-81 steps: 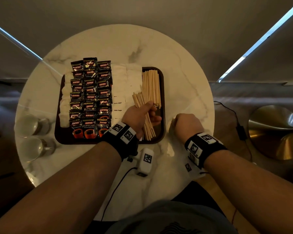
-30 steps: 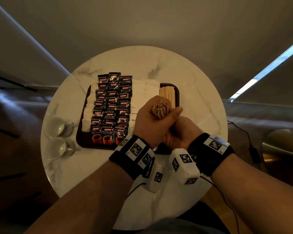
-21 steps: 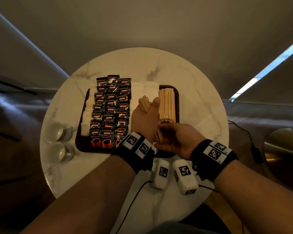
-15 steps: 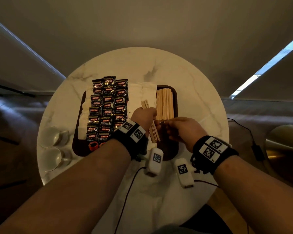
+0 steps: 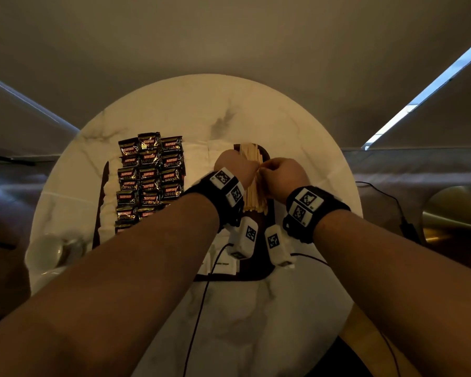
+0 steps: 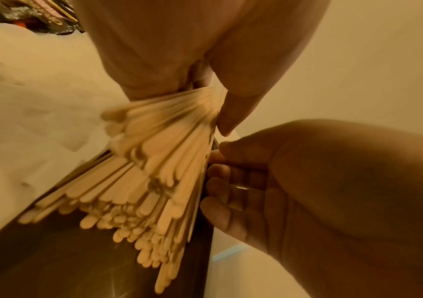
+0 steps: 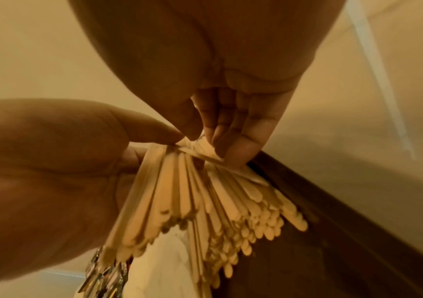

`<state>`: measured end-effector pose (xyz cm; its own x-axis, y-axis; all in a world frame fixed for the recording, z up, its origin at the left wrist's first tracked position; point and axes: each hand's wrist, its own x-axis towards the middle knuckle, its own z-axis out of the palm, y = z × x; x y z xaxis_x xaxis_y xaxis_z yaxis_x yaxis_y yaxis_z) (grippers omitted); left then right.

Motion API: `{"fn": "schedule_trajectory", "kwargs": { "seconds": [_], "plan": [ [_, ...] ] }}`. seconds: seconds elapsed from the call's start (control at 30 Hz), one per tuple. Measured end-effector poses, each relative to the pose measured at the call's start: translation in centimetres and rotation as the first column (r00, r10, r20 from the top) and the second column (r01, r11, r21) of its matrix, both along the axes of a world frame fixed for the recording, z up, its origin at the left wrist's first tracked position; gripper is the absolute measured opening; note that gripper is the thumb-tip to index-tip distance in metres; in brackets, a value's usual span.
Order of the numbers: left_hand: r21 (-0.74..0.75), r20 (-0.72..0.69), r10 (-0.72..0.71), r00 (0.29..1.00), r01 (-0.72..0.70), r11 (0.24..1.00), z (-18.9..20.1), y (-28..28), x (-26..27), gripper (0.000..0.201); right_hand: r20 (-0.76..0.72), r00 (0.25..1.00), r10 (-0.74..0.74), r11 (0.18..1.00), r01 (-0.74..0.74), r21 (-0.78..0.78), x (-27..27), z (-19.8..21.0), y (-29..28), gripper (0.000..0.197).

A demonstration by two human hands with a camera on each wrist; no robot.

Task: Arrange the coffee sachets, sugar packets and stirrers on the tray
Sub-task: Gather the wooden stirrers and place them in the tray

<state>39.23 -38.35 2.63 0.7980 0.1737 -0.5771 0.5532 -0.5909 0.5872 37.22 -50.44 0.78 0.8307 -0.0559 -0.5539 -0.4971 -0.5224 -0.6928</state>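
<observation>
A dark brown tray lies on the round marble table. Black coffee sachets fill its left part in rows, with white sugar packets beside them. Wooden stirrers lie along the right side. My left hand grips a fanned bundle of stirrers over that pile, thumb on top. My right hand meets it from the right. Its fingertips pinch the far ends of the stirrers above the tray.
Two white cups stand at the table's left edge. White tagged camera units hang under both wrists, and their cables trail over the near table. A gold round object sits off the table to the right.
My left hand stood a stirrer bundle upright against my right hand, then laid it down. Both hands have moved forward over the stirrer pile, where the right hand now pinches the ends.
</observation>
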Motion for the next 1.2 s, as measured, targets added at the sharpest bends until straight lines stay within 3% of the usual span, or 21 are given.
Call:
{"fn": "schedule_trajectory", "kwargs": {
  "seconds": [0.13,0.5,0.53,0.63,0.7,0.83,1.0,1.13,1.2],
  "plan": [
    [0.129,0.047,0.002,0.999,-0.008,0.992,-0.7,-0.2,-0.3,0.028,0.030,0.999,0.041,0.995,-0.038,-0.092,0.3,-0.4,0.1,0.027],
    [0.126,0.106,-0.010,0.994,-0.004,0.992,-0.3,0.8,-1.7,0.015,0.124,0.990,0.066,0.971,-0.035,-0.235,-1.1,-1.2,0.1,0.037],
    [0.124,0.096,-0.003,0.995,-0.009,0.992,-0.3,1.0,-1.9,0.018,0.126,0.989,0.072,0.969,-0.040,-0.244,-1.0,-1.3,0.1,0.036],
    [0.121,0.077,0.025,0.997,-0.034,0.992,-0.8,1.5,-2.7,0.053,0.143,0.986,0.083,0.970,-0.047,-0.239,-1.0,-1.3,0.2,0.040],
    [0.111,0.069,0.009,0.998,-0.016,0.994,-0.9,1.7,-3.1,0.060,0.155,0.981,0.116,0.966,-0.076,-0.246,-1.1,-1.3,0.1,0.046],
    [0.130,0.083,0.006,0.997,-0.017,0.991,-1.0,2.0,-3.8,0.061,0.158,0.969,0.187,0.947,-0.135,-0.292,-1.5,-1.2,-0.2,0.043],
    [0.124,0.091,-0.017,0.996,0.005,0.992,-1.4,2.3,-4.2,0.062,0.162,0.932,0.323,0.910,-0.259,-0.325,-2.0,-1.5,-0.8,0.060],
    [0.118,0.142,-0.017,0.990,0.000,0.993,-1.8,2.4,-4.6,0.057,0.149,0.906,0.396,0.875,-0.323,-0.360,-2.0,-1.3,-1.1,0.060],
    [0.121,0.168,-0.017,0.986,-0.003,0.993,-2.0,2.4,-4.8,0.052,0.137,0.898,0.418,0.880,-0.363,-0.307,-2.2,-1.0,-1.6,0.075]
  ]
}}
